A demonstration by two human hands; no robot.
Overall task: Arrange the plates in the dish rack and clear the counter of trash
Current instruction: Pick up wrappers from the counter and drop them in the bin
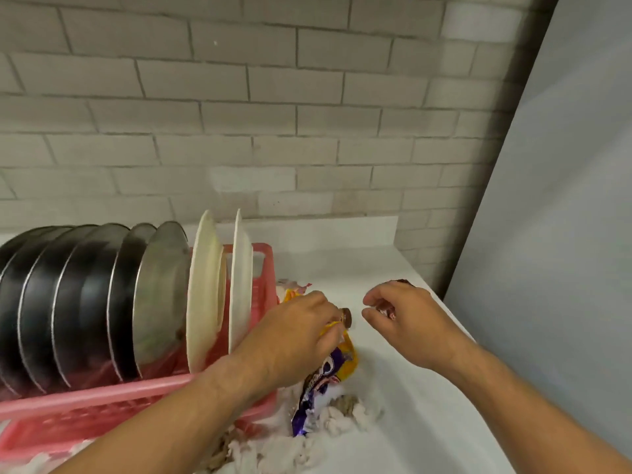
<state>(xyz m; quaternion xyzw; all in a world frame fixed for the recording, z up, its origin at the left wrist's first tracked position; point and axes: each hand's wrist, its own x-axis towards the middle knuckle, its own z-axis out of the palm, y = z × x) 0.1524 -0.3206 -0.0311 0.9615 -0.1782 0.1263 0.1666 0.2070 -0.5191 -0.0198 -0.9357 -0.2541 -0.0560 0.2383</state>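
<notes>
A pink dish rack (102, 393) stands on the white counter (427, 405) at the left. It holds several steel plates (85, 302) and two white plates (205, 289) upright. My left hand (294, 336) grips a yellow and purple wrapper (328, 371) beside the rack's right end, with a small brown piece (346, 317) at its fingertips. My right hand (407, 323) pinches a small brown wrapper (386, 311) just to the right. Crumpled tissue (342, 415) lies under and in front of the wrappers.
More wrappers (295, 289) lie behind my left hand against the rack. A tiled wall (273, 114) runs along the back. A grey panel (564, 234) bounds the counter on the right. More tissue (246, 453) lies by the rack's front corner.
</notes>
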